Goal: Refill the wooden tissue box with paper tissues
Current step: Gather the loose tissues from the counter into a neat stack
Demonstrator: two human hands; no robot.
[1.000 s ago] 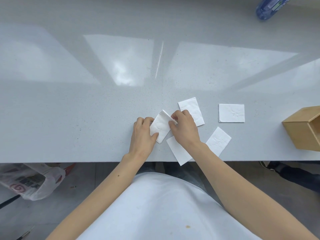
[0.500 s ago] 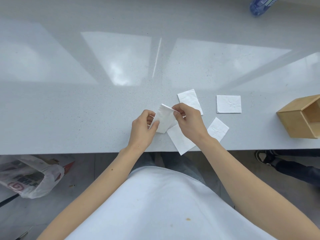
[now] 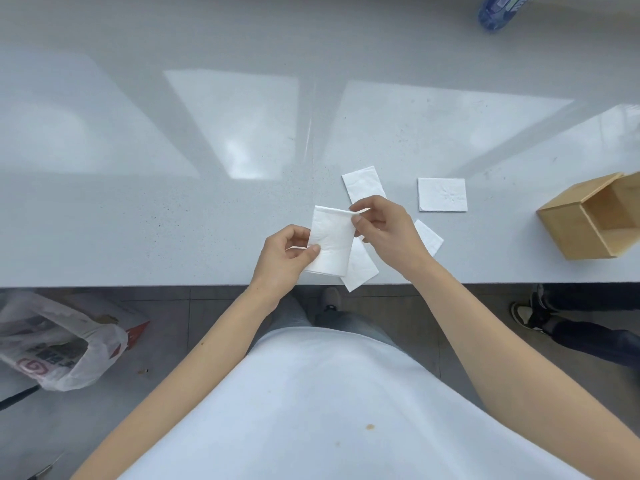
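Fingertips (image 3: 312, 251) of the left hand (image 3: 282, 261) pinch the folded tissue (image 3: 332, 237) at its left edge, and the right hand (image 3: 388, 233) pinches its far corner. A second ago it touched the countertop (image 3: 173, 220); now it is lifted clear, perhaps for unfolding. Four loose tissues (image 3: 442, 195) lie nearby. The wooden tissue box (image 3: 568, 225), apparently still empty, lies well right.

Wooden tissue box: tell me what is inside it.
The wooden tissue box shows only bare wooden inner walls; no tissue in the visible part. Its right end runs off the frame, so the rest is unseen.
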